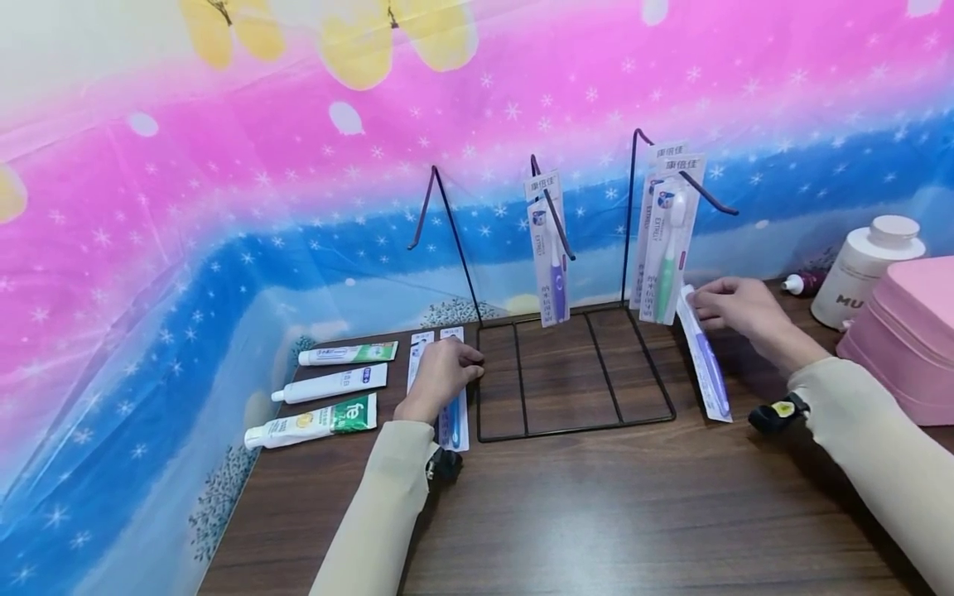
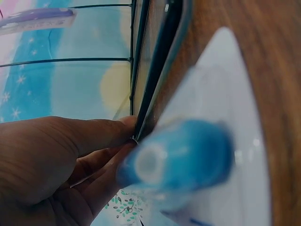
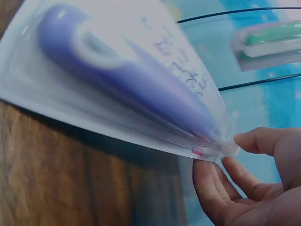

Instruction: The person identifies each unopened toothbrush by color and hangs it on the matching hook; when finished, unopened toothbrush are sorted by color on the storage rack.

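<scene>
At the right, my right hand [image 1: 738,310] pinches the edge of a packaged purple toothbrush [image 1: 705,356], which is tilted beside the rack. The right wrist view shows its purple handle [image 3: 141,89] under clear plastic, with thumb and fingertips at the pack's edge. My left hand [image 1: 441,377] pinches the left wire of a black wire rack [image 1: 574,437]. Partly under that hand, packaged toothbrushes lie on the table, one with a blue handle [image 1: 456,426]. On the rack's hooks hang a purple-handled toothbrush pack [image 1: 550,285] and, to the right, overlapping packs with a green-handled toothbrush [image 1: 666,285] in front.
Three toothpaste tubes [image 1: 331,385] lie at the left on the brown table [image 1: 566,513]. A white bottle [image 1: 857,265], a small dark tube [image 1: 805,283] and a pink case [image 1: 913,339] stand or lie at the right. The rack's left hook [image 1: 422,211] juts forward, holding nothing.
</scene>
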Demonstrator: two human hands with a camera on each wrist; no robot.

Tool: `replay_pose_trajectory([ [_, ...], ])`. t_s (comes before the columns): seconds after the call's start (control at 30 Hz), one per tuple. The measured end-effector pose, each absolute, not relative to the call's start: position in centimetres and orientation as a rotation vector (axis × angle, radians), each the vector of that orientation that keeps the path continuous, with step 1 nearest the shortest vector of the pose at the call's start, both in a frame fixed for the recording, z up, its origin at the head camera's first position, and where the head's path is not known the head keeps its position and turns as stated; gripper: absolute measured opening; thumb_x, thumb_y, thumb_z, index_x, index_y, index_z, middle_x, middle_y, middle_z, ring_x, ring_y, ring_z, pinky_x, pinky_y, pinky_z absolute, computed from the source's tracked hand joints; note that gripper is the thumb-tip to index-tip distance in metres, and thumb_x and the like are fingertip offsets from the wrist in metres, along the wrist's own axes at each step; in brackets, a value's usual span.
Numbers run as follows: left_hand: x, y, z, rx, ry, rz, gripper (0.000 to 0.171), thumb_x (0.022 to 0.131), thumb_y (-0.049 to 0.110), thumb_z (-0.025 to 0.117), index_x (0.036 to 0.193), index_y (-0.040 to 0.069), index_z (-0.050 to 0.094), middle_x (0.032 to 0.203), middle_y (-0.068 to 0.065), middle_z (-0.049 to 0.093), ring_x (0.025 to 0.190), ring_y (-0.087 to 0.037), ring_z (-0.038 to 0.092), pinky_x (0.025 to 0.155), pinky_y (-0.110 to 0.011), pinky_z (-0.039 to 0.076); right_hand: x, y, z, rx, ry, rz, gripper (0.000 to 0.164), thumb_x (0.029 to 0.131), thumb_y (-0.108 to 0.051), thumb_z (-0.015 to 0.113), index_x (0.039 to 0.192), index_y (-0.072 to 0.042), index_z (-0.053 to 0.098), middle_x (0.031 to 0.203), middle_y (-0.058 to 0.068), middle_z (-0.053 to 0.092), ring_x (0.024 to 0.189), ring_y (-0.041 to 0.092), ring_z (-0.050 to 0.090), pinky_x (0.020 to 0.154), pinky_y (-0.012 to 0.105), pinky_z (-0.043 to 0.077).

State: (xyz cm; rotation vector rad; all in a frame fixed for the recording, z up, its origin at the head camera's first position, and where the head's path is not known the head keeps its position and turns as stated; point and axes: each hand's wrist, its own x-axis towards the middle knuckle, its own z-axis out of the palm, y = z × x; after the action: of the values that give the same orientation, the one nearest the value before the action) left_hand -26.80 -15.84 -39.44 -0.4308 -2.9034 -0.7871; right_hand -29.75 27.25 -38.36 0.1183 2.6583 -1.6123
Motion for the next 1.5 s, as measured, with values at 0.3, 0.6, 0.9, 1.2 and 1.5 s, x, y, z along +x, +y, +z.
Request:
replay_pose_trajectory([
  [0.3,-26.7,-15.8,-39.5,-0.426,-2.903,-0.784,0.019,0.088,0.009,0.073,0.106,0.005,0.075,0.101,-0.006,0.065,0.085,-0.017,0.065,0.068,-0.027,0.055,-27.5,28.2,-35.8,0.068,2.674,-1.627,0.080,0.087,-0.059,0.062,0.142,-0.003,0.045,0.133,0.023,0.053,0.090,0.013,0.067,0.096,0.051,0.042],
  [0.6,-26.8,-15.8,-39.6,-0.443,-2.898,-0.768,0.018,0.088,0.009,0.073,0.105,0.005,0.076,0.100,-0.006,0.066,0.084,-0.017,0.066,0.068,-0.027,0.055,-25.1,28.8,-33.6,0.005,2.770,-1.748,0.065,0.087,-0.049,0.067,0.135,-0.008,0.054,0.105,-0.013,0.066,0.084,0.009,0.066,0.075,0.022,0.050],
  [0.9,-26.7,-15.8,-39.6,-0.430,-2.904,-0.779,0.018,0.088,0.009,0.073,0.105,0.006,0.076,0.101,-0.006,0.065,0.085,-0.017,0.065,0.069,-0.028,0.055,-22.7,28.5,-31.2,-0.146,2.549,-2.223,0.048,0.087,-0.018,0.075,0.130,-0.005,0.058,0.105,-0.003,0.066,0.088,0.010,0.062,0.068,0.019,0.052],
  [1.2,-26.8,-15.8,-39.5,-0.433,-2.899,-0.778,0.018,0.088,0.009,0.072,0.105,0.006,0.076,0.101,-0.007,0.065,0.086,-0.017,0.065,0.069,-0.028,0.055,-20.1,27.6,-28.5,-0.329,2.324,-2.594,0.046,0.083,-0.002,0.076,0.126,0.001,0.061,0.104,0.009,0.064,0.081,0.017,0.062,0.062,0.018,0.051],
  [1.5,-26.7,-15.7,-39.5,-0.438,-2.899,-0.781,0.019,0.088,0.009,0.072,0.106,0.006,0.075,0.102,-0.007,0.065,0.087,-0.018,0.065,0.070,-0.028,0.055,-17.8,26.8,-26.4,-0.416,2.436,-2.637,0.049,0.083,0.003,0.073,0.129,-0.001,0.058,0.113,0.012,0.060,0.095,0.020,0.056,0.068,0.015,0.051],
])
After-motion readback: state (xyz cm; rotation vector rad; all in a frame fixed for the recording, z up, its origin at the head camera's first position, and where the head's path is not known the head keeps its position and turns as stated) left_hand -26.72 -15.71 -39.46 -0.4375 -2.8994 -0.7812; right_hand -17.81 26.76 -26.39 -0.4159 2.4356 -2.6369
